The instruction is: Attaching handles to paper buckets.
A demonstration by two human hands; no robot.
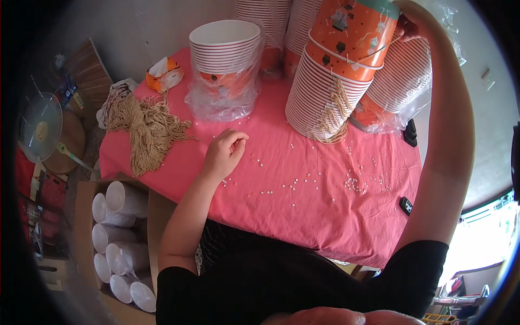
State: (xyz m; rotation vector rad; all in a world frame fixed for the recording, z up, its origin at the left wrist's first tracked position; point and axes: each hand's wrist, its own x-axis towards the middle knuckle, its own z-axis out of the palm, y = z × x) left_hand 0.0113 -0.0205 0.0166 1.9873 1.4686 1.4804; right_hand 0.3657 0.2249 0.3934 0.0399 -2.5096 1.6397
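The orange paper bucket [355, 27] is gripped at its far rim by the right hand [407, 24], fingers closed on it, atop the leaning stack of buckets [319, 97] at the table's far side. The left hand [225, 151] rests loosely curled, holding nothing, on the pink tablecloth [303, 211]. If the bucket is pulled askew, the stack could be tipped. The small white beads [355, 184] could be scattered, and the cord handles [336, 116] snagged.
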